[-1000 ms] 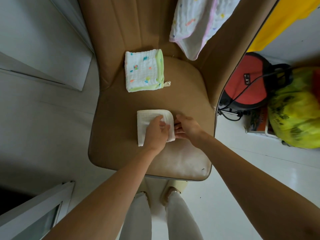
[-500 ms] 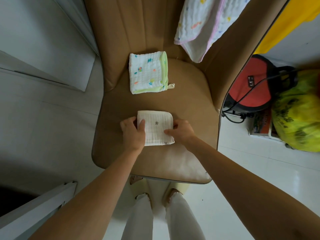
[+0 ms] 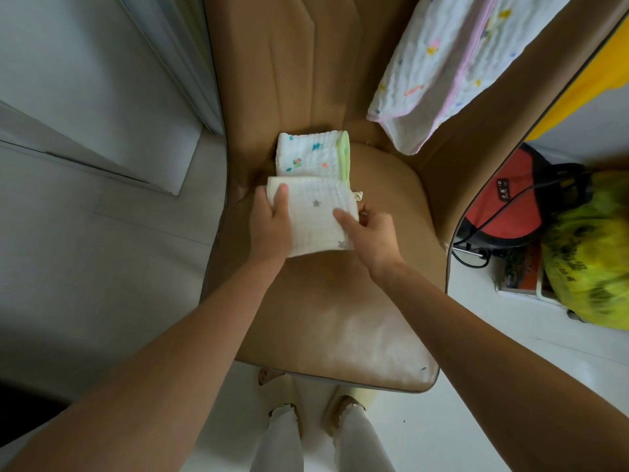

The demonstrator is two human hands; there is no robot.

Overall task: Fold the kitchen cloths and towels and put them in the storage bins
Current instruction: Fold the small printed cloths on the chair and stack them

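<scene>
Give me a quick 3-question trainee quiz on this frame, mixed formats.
1. True or false: both hands hold the star-print cloth.
2. Multiple choice: where is the unfolded pink-edged cloth?
A. on the floor
B. draped over the chair's armrest
C. under the green-edged folded cloth
3. Fill in: the star-print cloth overlaps the near edge of the ____-edged folded cloth.

Key
1. True: the left hand and right hand grip its two sides, thumbs on top.
2. B
3. green
</scene>
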